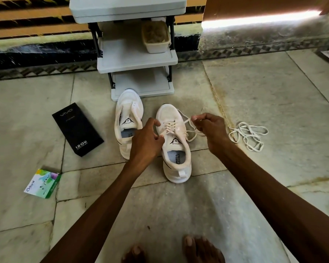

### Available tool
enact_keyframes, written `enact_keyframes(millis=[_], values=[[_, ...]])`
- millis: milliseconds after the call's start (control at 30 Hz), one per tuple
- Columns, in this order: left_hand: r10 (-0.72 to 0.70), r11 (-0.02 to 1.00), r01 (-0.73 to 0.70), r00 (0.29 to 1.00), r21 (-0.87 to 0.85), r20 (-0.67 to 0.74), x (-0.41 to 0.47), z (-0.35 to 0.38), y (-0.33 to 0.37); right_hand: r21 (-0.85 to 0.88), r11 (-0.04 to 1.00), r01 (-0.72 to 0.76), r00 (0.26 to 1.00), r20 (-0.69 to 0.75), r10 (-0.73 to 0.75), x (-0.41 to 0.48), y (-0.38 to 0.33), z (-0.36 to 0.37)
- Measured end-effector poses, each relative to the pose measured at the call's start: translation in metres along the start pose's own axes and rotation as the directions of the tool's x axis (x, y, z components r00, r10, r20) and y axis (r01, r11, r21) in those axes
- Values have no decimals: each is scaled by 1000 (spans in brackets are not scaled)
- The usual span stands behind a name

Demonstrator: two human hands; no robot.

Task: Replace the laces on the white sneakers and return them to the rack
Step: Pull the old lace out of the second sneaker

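My right hand (209, 128) pinches one end of the lace (169, 127), my left hand (148, 138) curls on its crossings over the near sneaker (176, 160), with the unlaced sneaker (128, 118) just left, a spare lace (249, 135) right on the floor (264, 88), the rack (137, 59) far behind.

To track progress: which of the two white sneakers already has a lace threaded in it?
The sneaker on the right has a lace crossing its eyelets. The left sneaker, beside the black box, has none.
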State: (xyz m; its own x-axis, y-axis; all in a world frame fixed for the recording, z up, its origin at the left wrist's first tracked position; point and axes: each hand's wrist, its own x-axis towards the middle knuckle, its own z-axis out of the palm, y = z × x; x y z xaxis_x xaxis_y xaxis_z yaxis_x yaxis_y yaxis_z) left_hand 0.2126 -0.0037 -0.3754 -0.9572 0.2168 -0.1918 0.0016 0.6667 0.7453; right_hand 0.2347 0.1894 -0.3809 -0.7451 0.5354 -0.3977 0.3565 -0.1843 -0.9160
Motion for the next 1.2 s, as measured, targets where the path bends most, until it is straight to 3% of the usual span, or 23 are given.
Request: enact_keyframes(millis=[100,167,267,300,333,400,467,533,567,667,800,833,900,967,1033,1067,1100,1200], values=[[75,986,-82,996,147,49,-1,-1,9,118,979,-168,977,-113,181,4,-3,1],[85,977,-99,993,189,78,0,-2,13,368,901,-229,954,-100,283,4,-4,3],[81,968,-101,992,229,99,2,0,15,799,529,-287,942,133,309,-4,-7,9],[77,964,-99,992,247,97,3,1,15,835,455,-309,939,193,283,-8,-8,12],[68,961,-88,994,262,88,3,2,15,831,451,-326,937,218,274,-10,-9,14],[32,958,-50,997,282,66,5,3,14,748,570,-340,938,223,267,-12,-12,19],[8,956,-25,998,292,56,6,3,13,597,753,-275,961,173,214,-7,-13,21],[28,954,-43,998,297,56,5,3,14,290,954,-75,994,96,49,1,-11,19],[52,952,-65,997,300,53,4,4,16,114,992,46,995,86,-56,3,-8,18],[108,940,-105,994,324,10,-2,9,19,-176,951,254,966,90,-241,3,-5,20],[65,948,-61,998,313,-1,0,9,14,28,990,141,989,39,-142,12,-14,14],[67,949,-65,998,309,4,1,8,13,22,987,156,988,16,-157,15,-16,9],[104,938,-109,994,329,34,-1,8,15,-149,953,266,964,18,-266,19,-17,-2],[133,922,-152,988,356,77,-4,10,16,-444,834,328,944,128,-303,19,-16,-6],[137,905,-168,985,391,105,-5,12,17,-774,553,308,951,236,-199,14,-13,-7],[145,894,-179,983,411,111,-5,14,16,-839,440,319,947,268,-175,8,-12,-6],[160,886,-192,981,422,111,-5,15,16,-830,418,369,929,315,-193,4,-11,-6],[223,892,-240,971,383,88,-3,19,15,-659,556,506,860,437,-264,-20,-10,0]])
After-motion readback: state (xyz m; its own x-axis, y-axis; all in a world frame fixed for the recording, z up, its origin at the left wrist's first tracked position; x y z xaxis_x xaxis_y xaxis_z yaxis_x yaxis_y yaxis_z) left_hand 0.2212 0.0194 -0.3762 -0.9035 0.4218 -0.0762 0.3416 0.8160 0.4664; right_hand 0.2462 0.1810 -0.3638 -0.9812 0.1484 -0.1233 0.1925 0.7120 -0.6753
